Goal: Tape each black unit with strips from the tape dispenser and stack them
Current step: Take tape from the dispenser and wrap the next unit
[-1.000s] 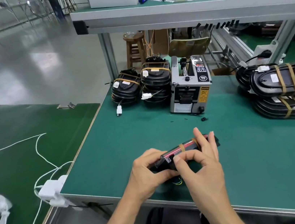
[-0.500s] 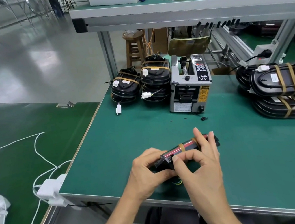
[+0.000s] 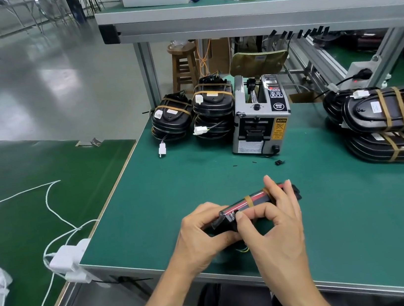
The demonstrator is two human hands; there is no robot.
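- Head view, hands: both hands hold one flat black plastic unit (image 3: 239, 206) just above the near part of the green tabletop (image 3: 346, 210). The left hand (image 3: 202, 235) curls round the unit's near left end, and the right hand (image 3: 270, 223) pinches its near edge with thumb and forefinger while the other fingers reach over the top.
- Head view, the held unit: it stands on edge, tilted, with a red stripe along its upper side. A tan tape strip (image 3: 248, 201) crosses that side, and a second one sits just beside the right hand's fingers.
- Head view, far side of the tabletop: a grey metal tape dispenser (image 3: 259, 124) with a yellow caution label stands upright near the middle.
- Head view, left of the dispenser: two stacks of black units bound with tan tape (image 3: 196, 117) sit side by side, the right one touching the dispenser, with white connectors hanging from them.
- Head view, right edge: another stack of taped black units (image 3: 384, 124) lies well apart from the hands.
- Head view, left: a white cord (image 3: 47, 205) runs across a darker green table.
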